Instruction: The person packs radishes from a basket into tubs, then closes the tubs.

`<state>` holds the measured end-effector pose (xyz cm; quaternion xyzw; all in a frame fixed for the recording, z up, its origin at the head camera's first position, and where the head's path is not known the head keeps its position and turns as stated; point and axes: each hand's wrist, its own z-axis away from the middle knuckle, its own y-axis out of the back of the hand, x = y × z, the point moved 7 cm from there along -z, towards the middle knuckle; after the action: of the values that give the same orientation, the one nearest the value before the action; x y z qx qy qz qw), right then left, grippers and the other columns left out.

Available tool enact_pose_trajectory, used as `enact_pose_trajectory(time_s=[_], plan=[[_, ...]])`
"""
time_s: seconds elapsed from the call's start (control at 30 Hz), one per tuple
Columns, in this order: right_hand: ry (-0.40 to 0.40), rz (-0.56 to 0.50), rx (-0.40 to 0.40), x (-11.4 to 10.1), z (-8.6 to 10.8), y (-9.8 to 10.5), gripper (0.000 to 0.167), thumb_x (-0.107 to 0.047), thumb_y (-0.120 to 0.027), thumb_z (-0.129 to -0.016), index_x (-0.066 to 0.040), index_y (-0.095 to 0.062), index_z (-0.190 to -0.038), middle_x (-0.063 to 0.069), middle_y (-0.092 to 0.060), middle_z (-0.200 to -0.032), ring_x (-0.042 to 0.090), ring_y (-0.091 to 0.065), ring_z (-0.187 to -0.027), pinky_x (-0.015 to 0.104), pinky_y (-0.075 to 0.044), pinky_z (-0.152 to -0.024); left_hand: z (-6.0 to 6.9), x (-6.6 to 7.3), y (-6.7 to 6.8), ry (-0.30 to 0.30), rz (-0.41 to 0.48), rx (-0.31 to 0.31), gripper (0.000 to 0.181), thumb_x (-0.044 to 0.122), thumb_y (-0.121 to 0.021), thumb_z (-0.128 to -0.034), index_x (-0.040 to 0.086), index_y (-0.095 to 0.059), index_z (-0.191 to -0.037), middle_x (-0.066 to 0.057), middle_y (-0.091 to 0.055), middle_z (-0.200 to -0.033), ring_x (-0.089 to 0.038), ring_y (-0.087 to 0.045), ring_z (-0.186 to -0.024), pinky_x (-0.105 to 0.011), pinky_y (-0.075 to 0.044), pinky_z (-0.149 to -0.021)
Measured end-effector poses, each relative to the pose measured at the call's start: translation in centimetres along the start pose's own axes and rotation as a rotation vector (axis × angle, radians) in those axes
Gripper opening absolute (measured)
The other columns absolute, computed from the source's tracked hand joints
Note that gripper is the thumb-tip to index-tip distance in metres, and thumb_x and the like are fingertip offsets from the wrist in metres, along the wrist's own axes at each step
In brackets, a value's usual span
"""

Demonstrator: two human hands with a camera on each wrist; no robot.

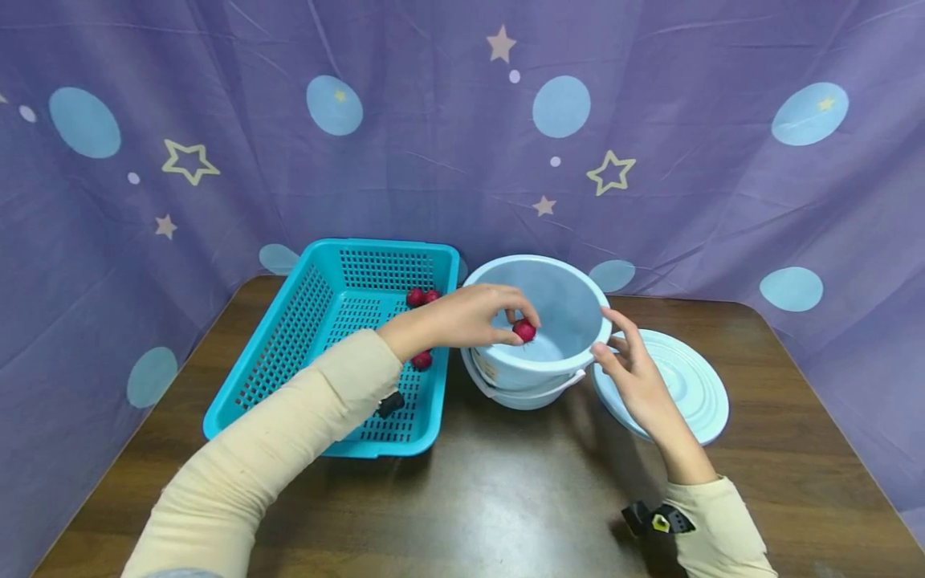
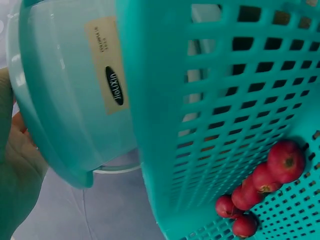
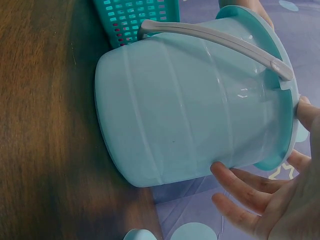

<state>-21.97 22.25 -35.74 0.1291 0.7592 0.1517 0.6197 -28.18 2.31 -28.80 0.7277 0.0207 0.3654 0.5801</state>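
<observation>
My left hand (image 1: pixel 480 315) reaches over the rim of the pale blue bucket (image 1: pixel 531 363) and pinches a red radish-like ball (image 1: pixel 524 330) above its inside. The fingers of my right hand (image 1: pixel 636 377) touch the bucket's right rim, thumb at the front; in the right wrist view that hand (image 3: pixel 270 195) has its fingers spread along the bucket's side (image 3: pixel 175 110). Left of the bucket lies a turquoise basket (image 1: pixel 438 385) with red balls (image 1: pixel 421 360) in it; the left wrist view shows several red balls (image 2: pixel 286 161) in a row there.
A pale blue round lid (image 1: pixel 694 385) lies on the wooden table (image 1: pixel 506 498) right of the bucket, partly behind my right hand. The bucket's handle (image 3: pixel 215 37) hangs at its front. A purple curtain (image 1: pixel 433 160) with stars and dots hangs behind the table.
</observation>
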Motion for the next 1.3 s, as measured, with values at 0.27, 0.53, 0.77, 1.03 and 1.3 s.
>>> enact_pose_trajectory(time_s=[0.27, 0.53, 0.77, 1.03, 1.3], plan=[[0.005, 0.005, -0.002, -0.1, -0.1, 0.0, 0.056, -0.021, -0.050, -0.105, -0.020, -0.027, -0.155, 0.032, -0.048, -0.136, 0.041, -0.055, -0.119, 0.016, -0.044, -0.086, -0.1, -0.2, -0.2, 0.007, -0.006, -0.008, 0.031, 0.025, -0.075, -0.0905, 0.020, -0.070, -0.120, 0.006, -0.064, -0.118, -0.013, -0.060, -0.103, -0.030, -0.049, -0.088], [-0.002, 0.005, -0.002, -0.2, 0.0, 0.1, 0.056, -0.022, -0.050, -0.105, -0.019, -0.026, -0.155, 0.031, -0.045, -0.139, 0.041, -0.054, -0.120, 0.015, -0.044, -0.085, 0.1, -0.4, 1.2, 0.010, -0.029, 0.060, 0.032, 0.027, -0.074, -0.0910, 0.022, -0.068, -0.122, 0.007, -0.064, -0.119, -0.010, -0.060, -0.102, -0.029, -0.049, -0.087], [0.007, 0.003, 0.000, -0.1, 0.0, 0.1, 0.055, -0.021, -0.049, -0.105, -0.018, -0.026, -0.155, 0.032, -0.044, -0.139, 0.042, -0.053, -0.121, 0.015, -0.044, -0.085, 1.5, -1.9, 5.0, 0.013, 0.014, 0.251, 0.026, 0.022, -0.072, -0.0925, 0.019, -0.070, -0.119, 0.003, -0.067, -0.116, -0.014, -0.060, -0.099, -0.036, -0.050, -0.085], [0.008, 0.011, 0.006, 0.0, -0.1, 0.2, 0.055, -0.021, -0.049, -0.105, -0.018, -0.026, -0.155, 0.033, -0.047, -0.137, 0.041, -0.055, -0.118, 0.016, -0.044, -0.085, 3.3, -6.9, 6.7, 0.178, 0.117, 0.368, 0.024, 0.023, -0.069, -0.0953, 0.018, -0.069, -0.119, 0.002, -0.066, -0.115, -0.013, -0.059, -0.098, -0.036, -0.049, -0.084], [0.005, 0.005, -0.001, 0.1, 0.0, -0.1, 0.055, -0.021, -0.050, -0.105, -0.019, -0.026, -0.155, 0.031, -0.047, -0.137, 0.040, -0.054, -0.119, 0.017, -0.045, -0.085, 5.1, -11.8, 5.9, 0.336, 0.195, 0.392, 0.030, 0.026, -0.066, -0.0972, 0.014, -0.066, -0.125, -0.004, -0.065, -0.122, -0.018, -0.059, -0.104, -0.041, -0.049, -0.088]])
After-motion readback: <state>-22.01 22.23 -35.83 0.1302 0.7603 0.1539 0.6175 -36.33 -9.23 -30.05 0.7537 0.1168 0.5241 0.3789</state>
